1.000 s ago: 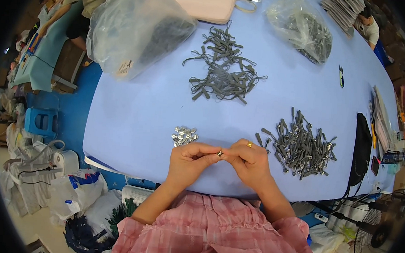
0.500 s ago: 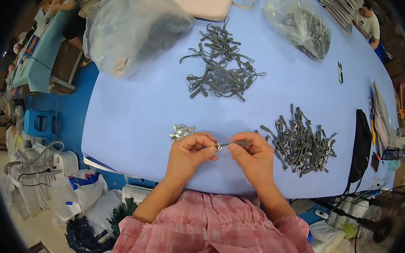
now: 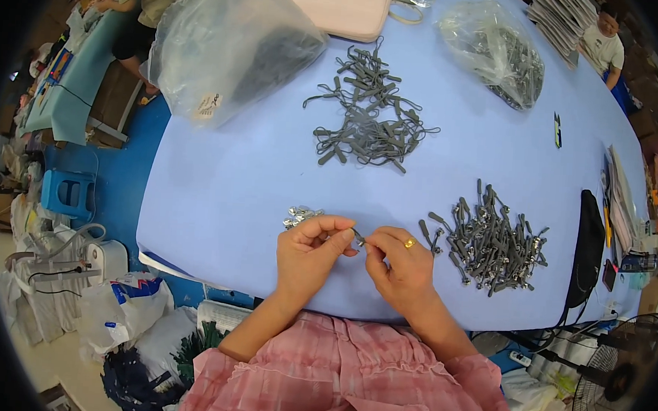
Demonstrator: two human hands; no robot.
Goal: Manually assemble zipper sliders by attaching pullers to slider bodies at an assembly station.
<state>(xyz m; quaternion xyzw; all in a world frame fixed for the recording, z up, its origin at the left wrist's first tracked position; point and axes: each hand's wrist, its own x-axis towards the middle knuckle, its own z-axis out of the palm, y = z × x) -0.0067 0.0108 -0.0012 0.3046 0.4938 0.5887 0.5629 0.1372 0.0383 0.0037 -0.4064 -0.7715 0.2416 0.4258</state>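
Hands met at the near edge of the desk (image 3: 217, 191), which was covered in pale blue. The left hand (image 3: 309, 253) had its fingers curled narrow, thumb and forefinger pinched on a small metal piece (image 3: 358, 238). The right hand (image 3: 400, 266), with a gold ring (image 3: 409, 243) on one finger, pinched the same piece from the other side, so the fingertips of both hands nearly touched over it. The piece was too small to tell its shape.

Just beyond the left hand lay a little heap of shiny metal parts (image 3: 299, 216), near the knuckles but apart from them. To the right of the right hand sat a pile of grey pulls with metal ends (image 3: 489, 242), its nearest strands just beside the ringed finger. Farther off, near the middle of the desk, lay a loose tangle of grey cords (image 3: 368, 117). At the far left a big clear plastic bag (image 3: 229, 45) slumped with dark contents inside, and at the far right a smaller clear bag (image 3: 497, 50) held more grey pieces. A pink case (image 3: 341, 6) lay at the far edge between the bags. A black pouch (image 3: 588, 248) lay along the right edge. Nothing stood between the hands and the piles around them.
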